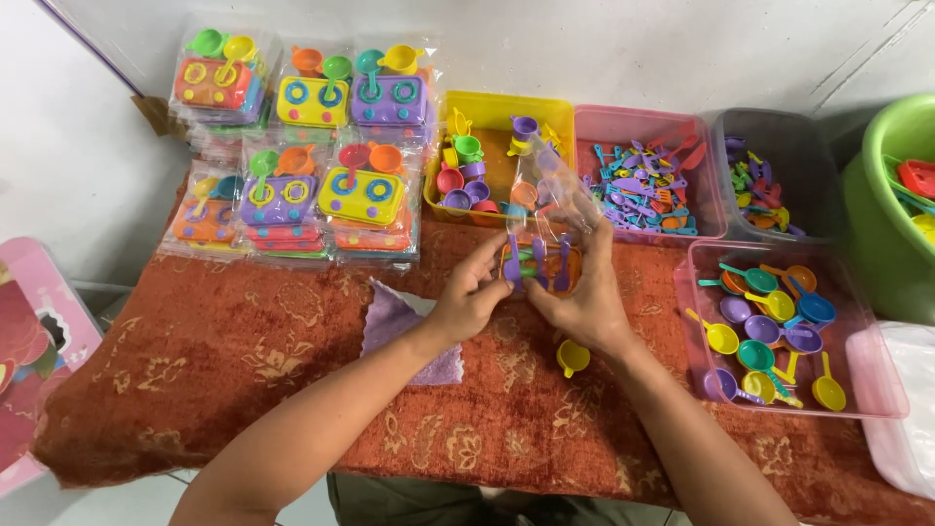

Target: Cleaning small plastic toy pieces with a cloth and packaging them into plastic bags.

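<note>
Nearest my view are my two forearms, reaching across the red patterned cloth [243,360] that covers the bench. My left hand [467,302] and right hand [584,297] meet at the middle of it, both closed around a clear plastic bag [545,209] that stands up between them. The grip on each side is a pinch with fingers curled, holding the bag's lower part, where an orange toy stove [547,271] with purple utensils sits inside. The bag's mouth rises toward the yellow bin of small cups [487,112].

I judge the step in hand to be packing one toy kitchen set into its bag: the stove looks to be already in. The next move, as I read it, calls for settling the pieces flat and adding whatever small parts are missing, keeping the thin plastic from creasing or tearing.

A loose yellow toy pan [572,357] lies on the cloth just below my right wrist, and a purple cloth [394,321] lies just beside my left wrist. At right a pink tray of coloured pans [779,331] is within reach. Finished bagged sets [302,146] are stacked at the far left, with a pink bin of utensils [648,175] behind.
</note>
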